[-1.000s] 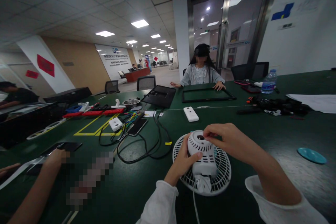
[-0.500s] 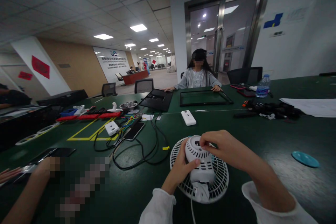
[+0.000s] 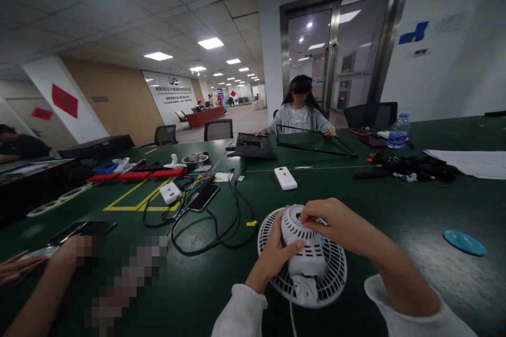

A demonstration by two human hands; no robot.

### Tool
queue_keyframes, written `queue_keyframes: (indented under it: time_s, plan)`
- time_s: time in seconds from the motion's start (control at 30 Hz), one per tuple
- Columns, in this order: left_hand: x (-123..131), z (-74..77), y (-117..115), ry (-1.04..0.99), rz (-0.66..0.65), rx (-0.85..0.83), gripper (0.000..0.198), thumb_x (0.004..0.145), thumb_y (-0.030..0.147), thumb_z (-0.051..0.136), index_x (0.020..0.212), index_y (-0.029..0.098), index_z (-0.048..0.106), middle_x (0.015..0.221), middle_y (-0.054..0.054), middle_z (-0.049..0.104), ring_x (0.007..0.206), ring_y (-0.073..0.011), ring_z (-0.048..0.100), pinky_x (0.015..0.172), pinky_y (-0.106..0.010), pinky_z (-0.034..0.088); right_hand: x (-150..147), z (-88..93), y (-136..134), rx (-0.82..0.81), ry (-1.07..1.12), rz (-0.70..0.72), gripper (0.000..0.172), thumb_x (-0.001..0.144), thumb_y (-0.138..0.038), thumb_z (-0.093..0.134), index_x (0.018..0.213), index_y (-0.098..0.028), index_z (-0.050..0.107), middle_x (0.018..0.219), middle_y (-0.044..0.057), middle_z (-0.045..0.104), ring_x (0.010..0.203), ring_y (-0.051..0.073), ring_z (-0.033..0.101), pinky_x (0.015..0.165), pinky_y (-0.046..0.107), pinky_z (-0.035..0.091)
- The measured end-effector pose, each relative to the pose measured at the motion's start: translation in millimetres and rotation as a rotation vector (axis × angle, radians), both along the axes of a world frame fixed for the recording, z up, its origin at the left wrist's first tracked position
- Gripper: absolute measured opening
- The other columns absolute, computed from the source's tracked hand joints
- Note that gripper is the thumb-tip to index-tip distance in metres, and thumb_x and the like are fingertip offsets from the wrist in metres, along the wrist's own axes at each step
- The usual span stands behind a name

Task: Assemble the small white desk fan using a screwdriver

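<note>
A small white fan point(image 3: 328, 274) lies grille-down on the green table point(image 3: 395, 221), its motor housing point(image 3: 302, 245) pointing up. My left hand point(image 3: 272, 258) grips the left side of the housing, thumb across it. My right hand point(image 3: 330, 221) reaches over from the right with its fingertips pinched on the top of the housing; what they pinch is too small to make out. The fan's white cord point(image 3: 291, 316) runs toward me.
Black cables point(image 3: 213, 221), a phone point(image 3: 204, 196) and a white remote point(image 3: 285, 177) lie beyond the fan. A teal disc point(image 3: 463, 242) sits right. A person across the table holds a black frame point(image 3: 316, 142). Another person's arm point(image 3: 55, 284) lies at my left.
The person opposite has lifted the near edge of the black frame off the table. My hands stay on the fan housing with barely any shift.
</note>
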State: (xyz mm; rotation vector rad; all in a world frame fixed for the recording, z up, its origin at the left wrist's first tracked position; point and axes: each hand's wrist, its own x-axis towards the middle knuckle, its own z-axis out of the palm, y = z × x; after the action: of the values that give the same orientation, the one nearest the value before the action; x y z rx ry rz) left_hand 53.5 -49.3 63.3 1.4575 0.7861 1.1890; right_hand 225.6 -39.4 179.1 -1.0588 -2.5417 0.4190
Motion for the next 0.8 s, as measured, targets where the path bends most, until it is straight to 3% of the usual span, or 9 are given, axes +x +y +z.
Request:
queue_keyframes:
  time_s: [0.37, 0.53, 0.67, 0.8]
  plan:
    - [0.2, 1.6, -0.6, -0.007, 0.003, -0.021, 0.082, 0.07, 0.049, 0.072, 0.136, 0.019, 0.034, 0.14, -0.01, 0.045, 0.132, -0.0298, 0.038, 0.113, -0.042, 0.027, 3.5, 2.4, -0.7, -0.016, 0.028, 0.035, 0.02, 0.081, -0.007, 0.051, 0.08, -0.017, 0.069, 0.085, 0.003, 0.071, 0.078, 0.015, 0.063, 0.074, 0.026, 0.044]
    - [1.1, 3.3, -1.0, -0.019, 0.011, -0.016, 0.082, 0.067, 0.051, 0.072, 0.134, 0.019, 0.036, 0.138, -0.011, 0.047, 0.131, -0.0307, 0.038, 0.113, -0.043, 0.026, 14.4, 3.7, 3.6, -0.006, 0.072, -0.014, 0.021, 0.082, -0.011, 0.049, 0.085, -0.017, 0.069, 0.09, 0.004, 0.071, 0.082, 0.016, 0.064, 0.075, 0.027, 0.048]
    - [1.5, 3.1, -0.5, -0.016, 0.021, -0.021, 0.083, 0.066, 0.053, 0.073, 0.134, 0.02, 0.037, 0.138, -0.011, 0.047, 0.132, -0.0316, 0.038, 0.114, -0.044, 0.025, 47.5, -18.0, 37.1, 0.079, 0.12, -0.208, 0.024, 0.085, -0.019, 0.047, 0.089, -0.02, 0.07, 0.09, 0.004, 0.072, 0.082, 0.018, 0.066, 0.075, 0.03, 0.05]
    - [1.3, 3.3, -0.8, -0.032, 0.012, -0.032, 0.085, 0.066, 0.054, 0.073, 0.135, 0.021, 0.036, 0.138, -0.012, 0.047, 0.132, -0.0326, 0.039, 0.114, -0.046, 0.025, 82.1, -69.9, 82.4, -0.044, -0.127, -0.635, 0.025, 0.078, -0.009, 0.052, 0.094, -0.018, 0.07, 0.1, 0.008, 0.071, 0.092, 0.019, 0.066, 0.082, 0.03, 0.049]
